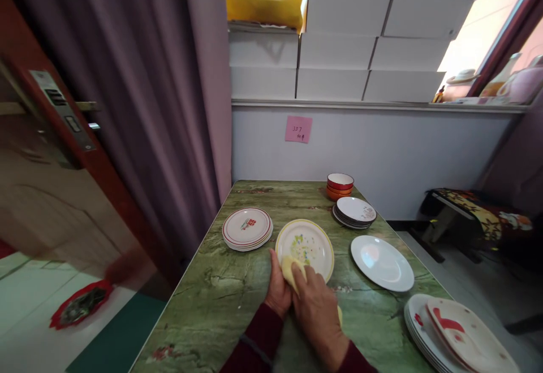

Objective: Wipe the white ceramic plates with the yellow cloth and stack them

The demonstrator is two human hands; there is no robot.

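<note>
A white plate (320, 243) with a yellow rim and a floral print is tilted slightly over the middle of the table. At its lower left edge my left hand (278, 289) grips it, thumb up along the rim and the other fingers mostly hidden. My right hand (317, 308) is closed on a pale yellow cloth (289, 269), pressed to the plate's near left rim. Part of the cloth also shows right of that hand. Left of the plate sits a stack of red-rimmed plates (237, 221).
On the green table (203, 311), the right side holds red and orange bowls (340, 181), dark-rimmed plates (354, 209), a plain white oval plate (382, 263) and a stack of patterned plates (466, 328). A pink note (298, 129) is on the wall; a curtain (169, 79) hangs left.
</note>
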